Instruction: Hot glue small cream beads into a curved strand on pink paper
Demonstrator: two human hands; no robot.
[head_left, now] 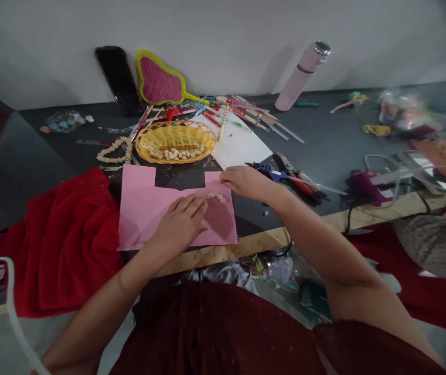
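Note:
A sheet of pink paper (140, 208) with a notch cut from its top edge lies at the front of the dark table. My left hand (184, 219) rests flat on it, fingers stretched out and thumb apart. By its fingertips, a curved row of small beige pieces (217, 196) lies on the paper; its left end is partly under the fingers. My right hand (242, 181) is closed at the paper's upper right corner, fingertips pressed together. Whatever they pinch is too small or hidden to name. Just behind the paper stands a yellow wicker basket (176, 131) holding small beige pieces.
Left of the paper lies a red cloth (70, 245). A beaded loop (115, 151) sits beside the basket. Pliers (301, 179) and a blue glue gun (265, 169) are near my right forearm. A phone (119, 80), a yellow-rimmed hand mirror shape (162, 80) and a pink bottle (299, 80) stand behind.

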